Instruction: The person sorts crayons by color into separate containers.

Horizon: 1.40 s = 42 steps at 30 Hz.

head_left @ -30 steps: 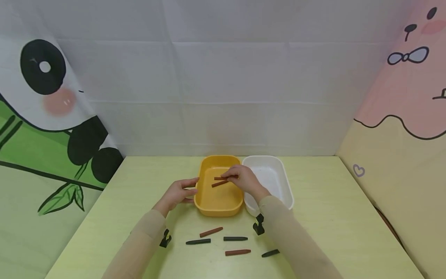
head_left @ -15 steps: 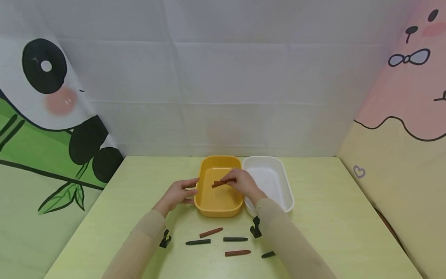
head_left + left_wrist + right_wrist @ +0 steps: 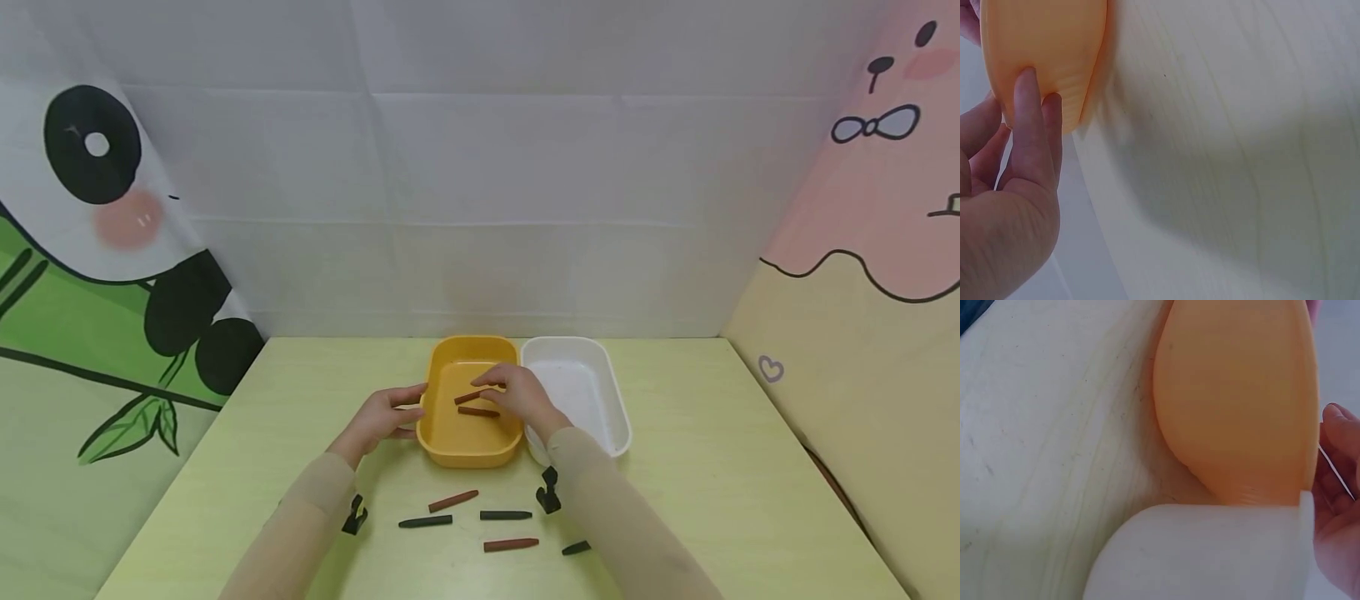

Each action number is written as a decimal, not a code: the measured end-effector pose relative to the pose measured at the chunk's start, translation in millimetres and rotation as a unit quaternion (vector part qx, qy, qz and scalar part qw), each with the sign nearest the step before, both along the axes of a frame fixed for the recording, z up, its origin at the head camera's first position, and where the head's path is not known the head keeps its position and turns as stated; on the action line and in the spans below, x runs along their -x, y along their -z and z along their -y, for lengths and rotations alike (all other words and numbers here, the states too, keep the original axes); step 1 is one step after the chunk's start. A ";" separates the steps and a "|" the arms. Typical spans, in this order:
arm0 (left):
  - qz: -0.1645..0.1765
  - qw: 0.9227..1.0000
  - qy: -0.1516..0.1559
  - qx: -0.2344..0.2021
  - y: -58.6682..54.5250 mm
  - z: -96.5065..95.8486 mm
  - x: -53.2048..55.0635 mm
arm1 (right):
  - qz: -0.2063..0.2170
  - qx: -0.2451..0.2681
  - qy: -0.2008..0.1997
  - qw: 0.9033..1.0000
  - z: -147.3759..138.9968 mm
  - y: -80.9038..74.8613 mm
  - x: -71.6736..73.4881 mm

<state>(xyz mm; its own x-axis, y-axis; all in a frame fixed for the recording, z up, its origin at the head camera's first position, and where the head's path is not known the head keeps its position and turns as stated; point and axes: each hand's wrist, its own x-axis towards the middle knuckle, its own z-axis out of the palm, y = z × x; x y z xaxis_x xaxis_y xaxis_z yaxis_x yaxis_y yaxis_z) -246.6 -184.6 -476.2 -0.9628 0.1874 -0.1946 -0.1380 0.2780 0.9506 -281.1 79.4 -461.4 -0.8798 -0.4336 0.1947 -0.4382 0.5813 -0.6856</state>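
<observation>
Crayons (image 3: 478,412), two red ones, lie in the yellow tray (image 3: 468,457) mid-frame, the right hand (image 3: 521,397) over them with thumb and finger apart, the left hand (image 3: 381,418) touching its left side with spread fingers, so putting-in looks nearly done and next likely needs lifting clear.

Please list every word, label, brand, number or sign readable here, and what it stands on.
No readable words, labels, brands or numbers.
Yellow tray, white tray: no lettering visible.
Crayons: too small to tell whether they carry print.
Right wall: a drawn heart, no letters.
</observation>
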 end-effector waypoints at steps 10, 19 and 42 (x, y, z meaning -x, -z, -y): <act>0.001 1.000 -0.004 -0.001 2.7 1.2 1.1 | -0.013 0.015 -0.019 1.000 -10.0 -9.9 -9.7; 0.002 1.000 -0.004 -0.001 2.3 0.5 2.4 | -0.009 0.008 -0.042 0.999 -23.6 -18.8 -32.2; 0.003 1.000 -0.003 -0.008 2.5 -0.4 2.9 | -0.138 0.032 -0.129 0.982 -59.6 -5.1 -83.8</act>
